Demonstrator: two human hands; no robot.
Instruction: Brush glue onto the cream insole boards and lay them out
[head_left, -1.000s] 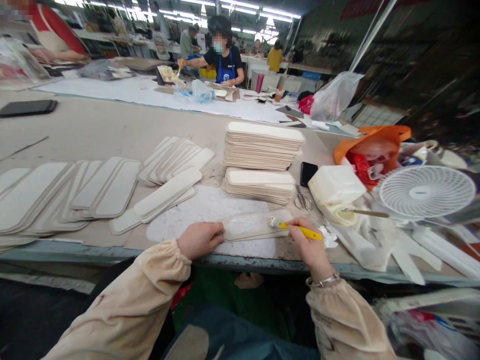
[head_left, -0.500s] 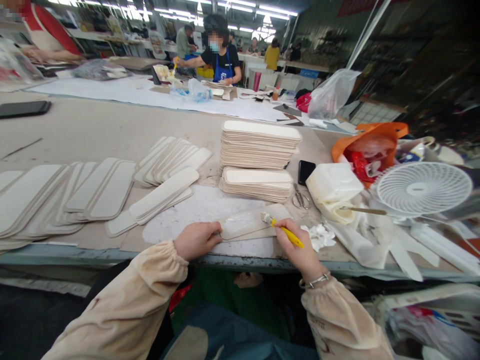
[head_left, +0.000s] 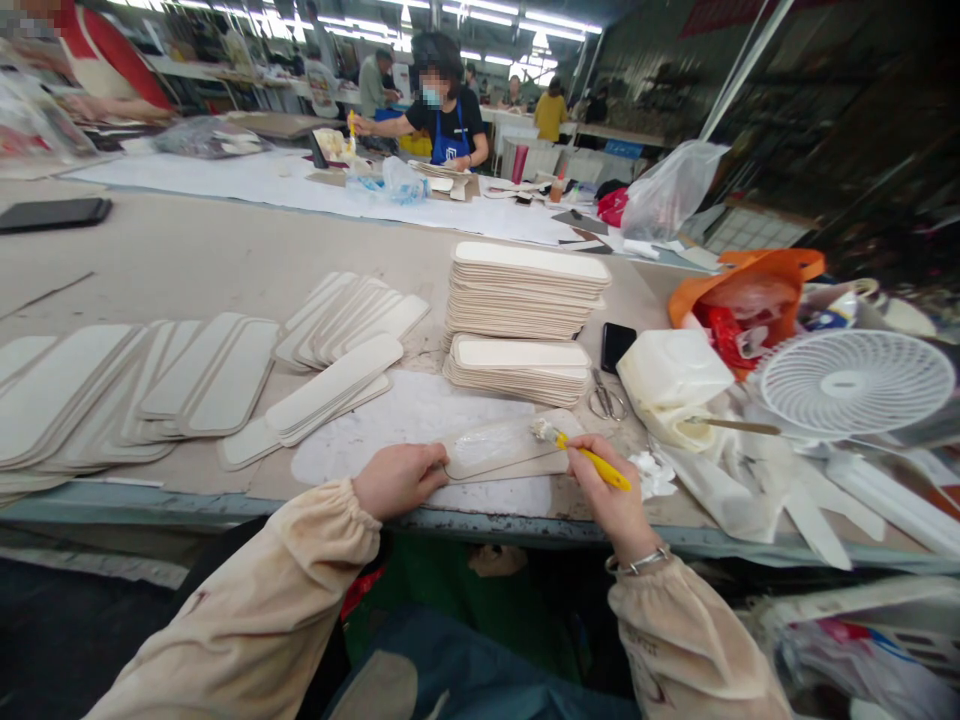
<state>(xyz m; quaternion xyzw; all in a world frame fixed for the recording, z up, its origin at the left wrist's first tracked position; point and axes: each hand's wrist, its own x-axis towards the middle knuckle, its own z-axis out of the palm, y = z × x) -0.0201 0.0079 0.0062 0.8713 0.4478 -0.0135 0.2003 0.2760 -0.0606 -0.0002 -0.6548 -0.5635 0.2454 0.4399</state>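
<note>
My right hand (head_left: 611,497) grips a brush with a yellow handle (head_left: 600,467); its whitish bristles rest on a flat beige panel (head_left: 480,462) with rounded ends. A wet, shiny white smear covers much of the panel's top. At the panel's left end, my left hand (head_left: 399,478) pinches the edge between thumb and fingers. Under the panel lies a white paper sheet (head_left: 337,455) with glossy patches. Just behind it stand two stacks of similar panels, a tall stack (head_left: 525,292) and a lower stack (head_left: 517,367).
More panels (head_left: 202,375) lie fanned out on the left. To the right are scissors (head_left: 606,400), a black phone (head_left: 617,346), a cut white plastic container (head_left: 671,375), an orange bag (head_left: 690,300) and a white fan cover (head_left: 855,385). Across the table a person in a blue apron (head_left: 450,145) works with another brush.
The brush in my right hand has shifted slightly right along the panel, and its handle lies a little flatter. My left hand keeps its hold. The whole view has moved slightly.
</note>
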